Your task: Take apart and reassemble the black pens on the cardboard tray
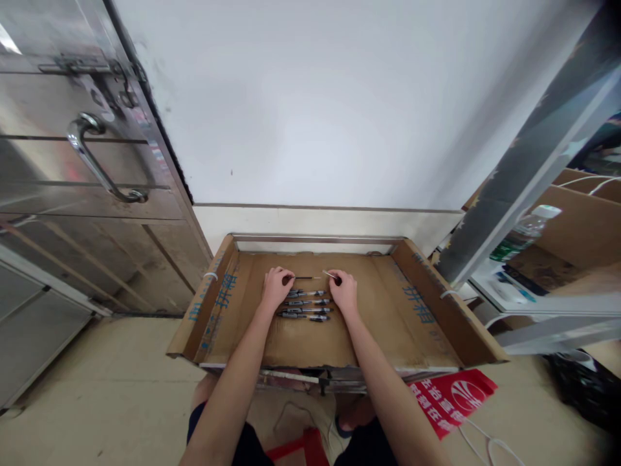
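Observation:
My left hand [275, 287] is closed around the end of a thin dark pen part [306, 277] that points right, over a flattened cardboard tray [388, 304]. My right hand [343, 290] is closed in a pinch on a small pale piece [330, 274] that points toward the dark part. The two pieces are a short gap apart. Between my hands, just nearer to me, several black and silver pens [306, 305] lie side by side in a row on the cardboard.
The cardboard tray has raised flaps with blue print at left [213, 298] and right [436, 304]. A steel door with a handle [97, 162] stands left. Shelving with a plastic bottle [526, 230] is right. A red printed sign [449, 398] hangs below the tray.

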Available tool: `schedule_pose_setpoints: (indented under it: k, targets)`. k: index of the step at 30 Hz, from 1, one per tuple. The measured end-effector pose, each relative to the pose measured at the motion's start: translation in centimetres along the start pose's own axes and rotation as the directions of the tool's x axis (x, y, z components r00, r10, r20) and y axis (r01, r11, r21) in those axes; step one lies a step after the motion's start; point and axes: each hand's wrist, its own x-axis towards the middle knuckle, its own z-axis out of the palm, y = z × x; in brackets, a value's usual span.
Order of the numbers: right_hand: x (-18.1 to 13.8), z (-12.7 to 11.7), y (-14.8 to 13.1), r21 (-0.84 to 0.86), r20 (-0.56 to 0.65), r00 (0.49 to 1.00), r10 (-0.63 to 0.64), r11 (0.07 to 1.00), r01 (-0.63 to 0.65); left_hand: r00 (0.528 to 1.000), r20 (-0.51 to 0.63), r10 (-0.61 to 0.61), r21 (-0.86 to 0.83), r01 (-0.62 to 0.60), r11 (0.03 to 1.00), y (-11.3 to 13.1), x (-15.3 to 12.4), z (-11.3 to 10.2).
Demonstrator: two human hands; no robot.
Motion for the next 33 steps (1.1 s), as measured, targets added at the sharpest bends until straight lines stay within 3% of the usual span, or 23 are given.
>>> schedule_pose_setpoints:
  k: [7,14,23,30,33]
  targets:
    - [0.0,-0.2,-0.2,0.059,0.014,1.0,-0.016,0.998,0.015,0.999,-0.04,0.035,-0.108,-0.039,0.993,0.3,-0.1,-0.9]
    - [0.0,-0.2,-0.2,0.091,0.011,1.0,-0.017,0.996,0.016,0.99,0.08,0.117,-0.129,-0.106,0.986,0.7,-0.4,-1.3]
    - [0.0,-0.1,-0.2,0.101,0.01,1.0,-0.003,0.995,0.002,0.988,0.074,0.137,-0.218,-0.118,0.969,1.2,-0.5,-1.8]
    - [0.0,-0.1,-0.2,0.09,0.016,1.0,0.0,0.996,-0.001,0.996,0.015,0.089,-0.156,-0.085,0.984,1.1,-0.5,-1.7]
    - [0.0,-0.1,-0.2,0.089,0.016,1.0,0.004,0.996,-0.006,0.993,0.057,0.107,-0.153,-0.097,0.983,0.7,-0.5,-1.5]
